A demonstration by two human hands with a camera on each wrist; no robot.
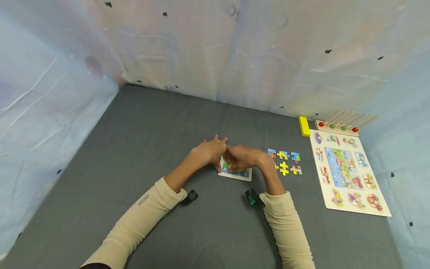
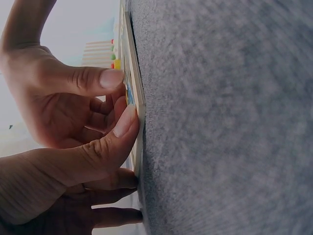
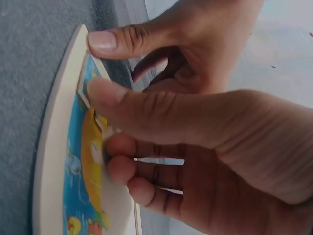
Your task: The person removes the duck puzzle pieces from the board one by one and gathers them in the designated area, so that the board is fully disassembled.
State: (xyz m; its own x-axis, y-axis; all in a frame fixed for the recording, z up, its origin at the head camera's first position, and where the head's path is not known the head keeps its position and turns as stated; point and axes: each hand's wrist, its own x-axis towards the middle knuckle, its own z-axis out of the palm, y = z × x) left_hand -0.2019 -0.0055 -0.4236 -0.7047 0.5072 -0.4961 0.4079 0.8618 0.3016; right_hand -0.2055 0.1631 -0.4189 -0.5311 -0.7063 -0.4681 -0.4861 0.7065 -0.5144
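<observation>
A small wooden jigsaw board [image 1: 249, 178] with a pale rim and a blue and yellow picture lies flat on the grey table, partly covered by both hands. My left hand [image 1: 211, 151] grips its left side, the thumb on the corner and the other fingers at the far edge. Over the board, my right hand [image 1: 245, 156] pinches a puzzle piece [image 3: 83, 90], which sits slightly raised and tilted in the right wrist view; the thumb hides most of it. Below the thumb, fitted pieces show a yellow shape [image 3: 90, 161] on blue.
Several loose jigsaw pieces [image 1: 283, 169] lie right of the board in two rows. Farther right is a large wooden picture board [image 1: 319, 179]. A yellow block [image 1: 304, 126] and a peg stand [image 1: 336, 129] with red and green beads stand near the back wall.
</observation>
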